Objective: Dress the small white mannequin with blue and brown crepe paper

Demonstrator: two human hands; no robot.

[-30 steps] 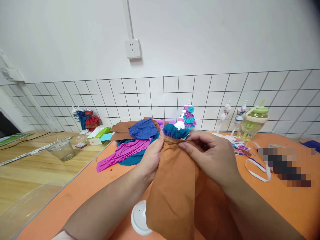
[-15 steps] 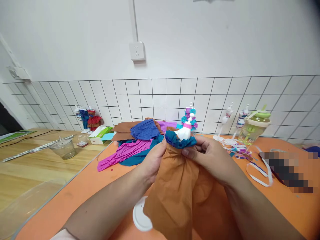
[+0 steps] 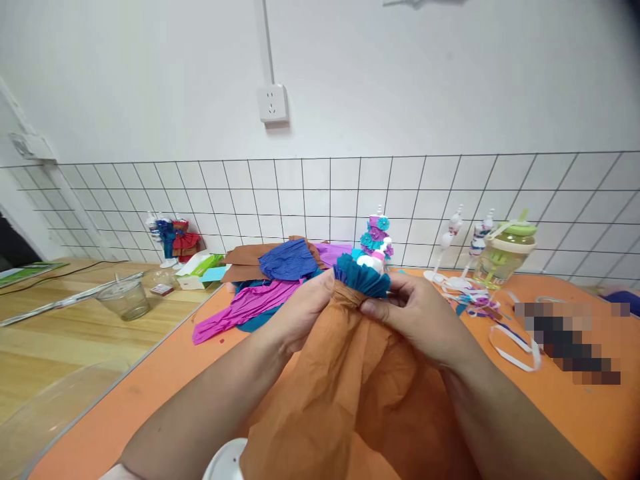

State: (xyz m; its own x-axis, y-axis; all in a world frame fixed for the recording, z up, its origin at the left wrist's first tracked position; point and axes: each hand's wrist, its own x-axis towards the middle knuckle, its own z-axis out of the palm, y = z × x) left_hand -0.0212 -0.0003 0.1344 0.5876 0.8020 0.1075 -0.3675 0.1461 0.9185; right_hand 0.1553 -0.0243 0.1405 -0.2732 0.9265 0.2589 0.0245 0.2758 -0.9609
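Note:
Both my hands pinch the gathered top of a brown crepe paper skirt (image 3: 350, 387) that hangs over a small white doll form (image 3: 373, 262) with a teal ruffle (image 3: 363, 277) round its waist. My left hand (image 3: 300, 310) grips the gather from the left with the thumb on top. My right hand (image 3: 420, 317) presses thumb and fingers against it from the right. The skirt spreads wide toward me and hides the stand's stem; a white round base (image 3: 223, 463) peeks out at the lower left.
A heap of crepe paper sheets (image 3: 270, 280), blue, magenta, brown and teal, lies behind on the orange mat (image 3: 165, 380). Dressed doll forms (image 3: 377, 233) stand by the wire grid. A green-lidded bottle (image 3: 503, 257) and loose ribbon (image 3: 515, 343) lie right. A plastic cup (image 3: 123, 300) sits left.
The brown skirt has fanned out wider and come toward me. The white base has slid down toward the frame's bottom edge. Both hands keep their grip at the gather.

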